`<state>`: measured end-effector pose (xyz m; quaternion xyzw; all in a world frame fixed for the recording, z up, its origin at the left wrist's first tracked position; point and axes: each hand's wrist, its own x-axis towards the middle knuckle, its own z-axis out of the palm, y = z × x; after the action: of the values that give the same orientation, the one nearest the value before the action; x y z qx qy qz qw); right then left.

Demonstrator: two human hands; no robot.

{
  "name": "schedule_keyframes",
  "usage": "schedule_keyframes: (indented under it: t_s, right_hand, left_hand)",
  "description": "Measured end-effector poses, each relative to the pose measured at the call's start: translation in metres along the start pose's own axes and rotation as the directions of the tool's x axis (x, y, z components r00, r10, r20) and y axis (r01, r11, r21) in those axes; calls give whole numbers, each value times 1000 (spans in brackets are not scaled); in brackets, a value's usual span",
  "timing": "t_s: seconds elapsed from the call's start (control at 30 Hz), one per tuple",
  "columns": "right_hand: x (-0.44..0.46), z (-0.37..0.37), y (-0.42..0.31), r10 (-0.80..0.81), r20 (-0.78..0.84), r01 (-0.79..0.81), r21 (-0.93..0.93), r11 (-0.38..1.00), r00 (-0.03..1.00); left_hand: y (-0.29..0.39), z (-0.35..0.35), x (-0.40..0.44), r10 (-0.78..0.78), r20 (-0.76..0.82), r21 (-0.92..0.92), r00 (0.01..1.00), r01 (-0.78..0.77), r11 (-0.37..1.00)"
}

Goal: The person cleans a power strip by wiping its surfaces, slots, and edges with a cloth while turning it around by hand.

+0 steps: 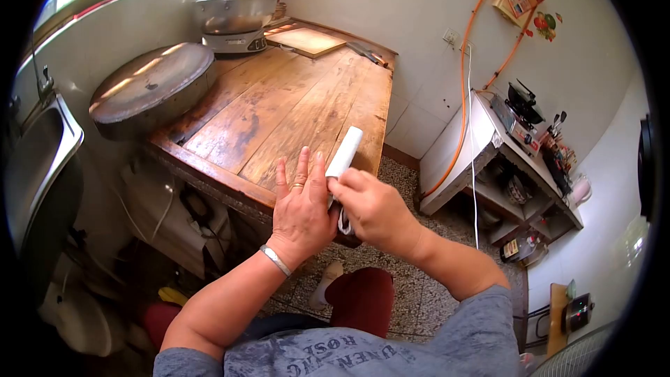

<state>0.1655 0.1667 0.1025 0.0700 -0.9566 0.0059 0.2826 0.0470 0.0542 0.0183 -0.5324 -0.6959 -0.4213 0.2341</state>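
A smooth white roll (344, 153), perhaps plastic film or bags, lies at the near right end of the wooden table, slanting away from me. My right hand (373, 206) is closed in a fist at its lower end, and the fingers hide what they grip there. Below the fist a small white and dark piece (344, 222) pokes out. My left hand (301, 199) rests palm down at the table's near edge, fingers spread, its index finger next to the roll. The left thumb is hidden. A ring and a bracelet are on the left hand and wrist.
The wooden table (279, 126) carries a big round lid (153, 84), a steel electric pot (236, 14), a board (307, 40) and a knife (368, 54). A sink (66, 126) stands left. Rightward are a gas stove (516, 129) on a shelf unit and an orange hose (462, 98).
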Motion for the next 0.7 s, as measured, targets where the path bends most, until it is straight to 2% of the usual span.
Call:
schedule_keyframes:
  t_s: [0.1, 0.13, 0.23, 0.27, 0.33, 0.37, 0.43, 0.47, 0.5, 0.53, 0.6, 0.63, 0.7]
  right_hand:
    - [2, 2, 18, -1, -15, 1, -12, 1000, 1000]
    - [3, 9, 35, 90, 12, -89, -81, 993, 996]
    - [17, 24, 92, 238, -37, -241, -113, 964, 971]
    - [24, 28, 107, 242, -49, -246, -107, 963, 969]
    - [34, 33, 125, 309, 41, -289, -257, 922, 950]
    - [34, 29, 127, 318, 25, -302, -249, 920, 948]
    - [35, 23, 129, 593, 59, -594, 11, 804, 803]
    - [31, 34, 161, 630, 252, -625, -109, 773, 735]
    - [27, 27, 160, 630, 238, -628, -94, 772, 739]
    - [22, 22, 158, 613, 59, -615, 28, 788, 788]
    - [4, 22, 156, 550, -254, -493, 256, 831, 796]
    - [-8, 22, 155, 557, -259, -495, 267, 827, 789]
    - [-29, 19, 147, 616, -188, -539, 337, 772, 765]
  left_hand:
    - [2, -3, 2, -16, 61, 21, 998, 15, 1000]
    - [2, -2, 2, -32, 85, 62, 996, 27, 998]
    - [3, 0, 2, -17, 64, 84, 998, 12, 996]
    - [4, 0, 2, -11, 60, 92, 998, 6, 996]
    - [5, 0, 1, -5, 70, 86, 998, -1, 996]
    - [4, -1, 1, -7, 69, 76, 998, 2, 997]
    - [0, 1, -1, 16, 84, 92, 996, -23, 996]
    - [-1, 0, -1, -22, 107, 60, 994, 16, 998]
    - [-3, -1, 0, -63, 126, 30, 990, 60, 998]
    - [-7, -2, 1, -55, 128, 40, 990, 50, 998]
    - [-14, -8, 6, -176, 221, -78, 959, 197, 977]
    - [-21, -17, 13, -222, 384, -155, 896, 300, 941]
    - [-31, -28, 15, -215, 485, -230, 848, 361, 904]
